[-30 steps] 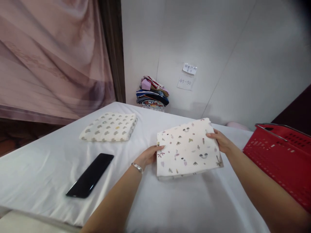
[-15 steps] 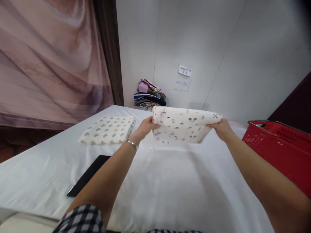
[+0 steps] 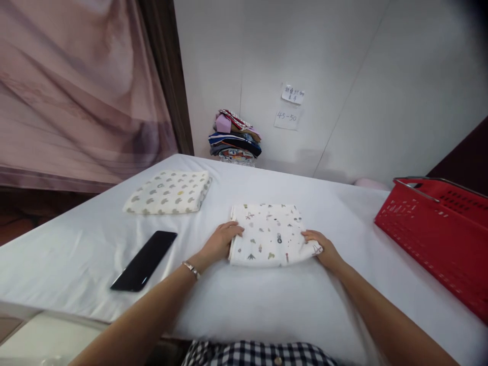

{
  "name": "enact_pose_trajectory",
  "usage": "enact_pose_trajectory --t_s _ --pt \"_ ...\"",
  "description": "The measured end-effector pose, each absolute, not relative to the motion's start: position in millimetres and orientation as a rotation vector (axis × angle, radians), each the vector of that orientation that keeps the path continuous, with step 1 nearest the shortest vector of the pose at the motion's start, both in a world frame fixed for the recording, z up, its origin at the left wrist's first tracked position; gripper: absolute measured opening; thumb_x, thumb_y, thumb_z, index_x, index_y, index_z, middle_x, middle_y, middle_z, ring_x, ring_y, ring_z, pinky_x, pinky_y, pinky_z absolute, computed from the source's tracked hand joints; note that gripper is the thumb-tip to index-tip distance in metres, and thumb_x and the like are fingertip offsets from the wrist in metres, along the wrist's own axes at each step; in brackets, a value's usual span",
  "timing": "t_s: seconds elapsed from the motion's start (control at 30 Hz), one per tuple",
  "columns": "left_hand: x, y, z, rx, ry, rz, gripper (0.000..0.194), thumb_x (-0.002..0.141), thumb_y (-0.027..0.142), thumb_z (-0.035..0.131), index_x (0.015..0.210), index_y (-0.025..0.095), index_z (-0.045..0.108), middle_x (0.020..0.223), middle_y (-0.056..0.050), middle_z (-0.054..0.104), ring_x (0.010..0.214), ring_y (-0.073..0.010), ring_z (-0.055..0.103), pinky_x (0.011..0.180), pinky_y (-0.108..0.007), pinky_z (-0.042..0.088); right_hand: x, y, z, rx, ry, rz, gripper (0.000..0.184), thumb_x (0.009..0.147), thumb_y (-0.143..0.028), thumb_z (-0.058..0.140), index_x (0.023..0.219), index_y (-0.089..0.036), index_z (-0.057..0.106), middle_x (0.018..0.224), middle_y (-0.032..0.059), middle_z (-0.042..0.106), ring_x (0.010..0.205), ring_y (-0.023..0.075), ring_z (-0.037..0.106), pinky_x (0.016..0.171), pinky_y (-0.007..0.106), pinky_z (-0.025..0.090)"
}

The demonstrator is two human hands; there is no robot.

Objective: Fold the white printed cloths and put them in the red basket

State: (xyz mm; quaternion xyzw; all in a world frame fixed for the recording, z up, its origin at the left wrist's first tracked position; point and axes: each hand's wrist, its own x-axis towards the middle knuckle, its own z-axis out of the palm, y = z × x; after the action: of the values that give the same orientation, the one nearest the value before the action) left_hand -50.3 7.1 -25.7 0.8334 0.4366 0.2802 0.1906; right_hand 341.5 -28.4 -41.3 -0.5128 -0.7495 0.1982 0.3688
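Observation:
A folded white cloth with small printed figures lies on the white-covered table in front of me. My left hand, with a bracelet at the wrist, grips its left edge, fingers over the top and the thumb hidden. At the opposite edge, my right hand holds the near right corner, which is bent up slightly. Further left lies a second folded cloth, cream with grey mushroom-like shapes; neither hand touches it.
A black phone-like slab lies left of my left forearm. The red basket stands at the right on the table. Stacked folded fabrics sit beyond the far edge, by a wall with paper notes. A pink curtain hangs at left.
Both hands have brought the printed cloth down and nearer to me, from held up in the air to flat on the table. The view has tilted slightly, and the black slab is now uncovered.

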Motion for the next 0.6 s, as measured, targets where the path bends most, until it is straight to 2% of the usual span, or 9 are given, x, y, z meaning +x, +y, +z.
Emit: enact_pose_trajectory --t_s 0.23,0.37,0.5,0.6 --pt "-56.0 7.1 -26.4 2.194 1.114 0.9 0.035 0.071 0.004 0.044 0.093 0.023 0.062 0.118 -0.001 0.062 0.126 -0.018 0.042 0.105 -0.039 0.037 342.7 -34.5 -44.8 -1.26 -1.901 0.528 0.025 0.076 -0.035 0.061 0.098 -0.023 0.064 0.123 0.009 0.059 0.122 0.0235 0.047 0.103 0.042 0.036" --pt "-57.9 3.0 -22.5 1.987 1.146 0.887 0.04 0.066 0.001 0.04 0.087 0.022 0.066 0.117 -0.001 0.063 0.127 -0.0175 0.041 0.107 -0.039 0.035 348.5 -39.9 -47.2 -1.342 -1.822 0.72 0.031 0.075 -0.034 0.062 0.104 -0.023 0.065 0.131 0.0078 0.054 0.121 0.0234 0.049 0.102 0.04 0.037" --pt "-51.1 -3.1 -8.1 1.849 1.27 0.944 0.035 0.069 0.006 0.041 0.086 0.021 0.068 0.116 -0.002 0.064 0.122 -0.0185 0.047 0.106 -0.039 0.036 356.6 -33.8 -33.0 -1.472 -1.698 0.885 0.031 0.069 -0.034 0.061 0.097 -0.023 0.07 0.126 0.0063 0.057 0.117 0.0265 0.052 0.101 0.042 0.04" --pt "-35.2 -4.3 5.9 1.911 1.341 1.018 0.026 0.077 0.017 0.045 0.088 0.022 0.068 0.112 -0.002 0.065 0.115 -0.0181 0.053 0.103 -0.037 0.038 344.2 -25.6 -1.8 -1.612 -1.626 0.716 0.029 0.072 -0.033 0.054 0.093 -0.024 0.071 0.116 0.0045 0.064 0.115 0.0267 0.054 0.104 0.045 0.036"
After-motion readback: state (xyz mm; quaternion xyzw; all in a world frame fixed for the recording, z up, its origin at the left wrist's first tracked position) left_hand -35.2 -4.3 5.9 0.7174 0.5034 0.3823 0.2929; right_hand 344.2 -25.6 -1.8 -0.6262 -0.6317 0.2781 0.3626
